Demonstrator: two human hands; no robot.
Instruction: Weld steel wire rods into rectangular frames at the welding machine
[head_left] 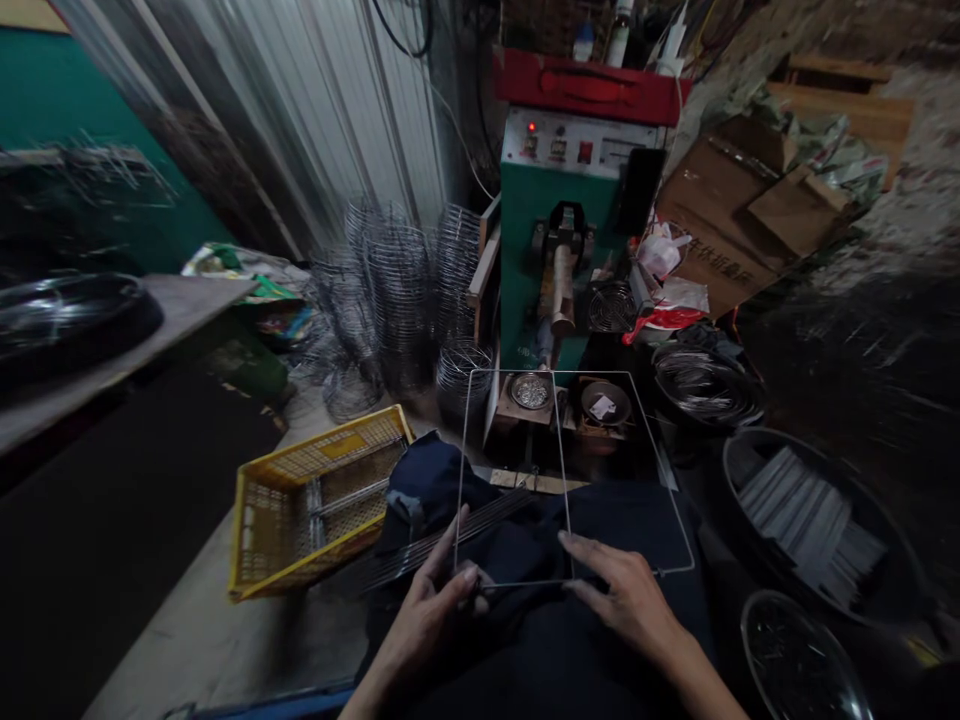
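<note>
A rectangular wire frame (562, 455) with one middle bar stands tilted up over my lap. My left hand (435, 598) grips its lower left corner, the index finger stretched along the side wire and the thumb near the bottom wire. At the foot of the middle bar, my right hand (619, 582) pinches the frame between thumb and fingers. Several thin metal rods (480, 520) lie across the dark cloth on my left thigh, behind the left hand. The frame's upper edge shows in front of the machine's base.
A green welding-type machine (517, 260) with a red top stands ahead. Below it sit a bowl of small metal pieces (531, 391) and another bowl (606, 403). A yellow crate (255, 540) holds rods at left. Wire stacks (397, 290) stand behind; a tub of metal strips (731, 470) is right.
</note>
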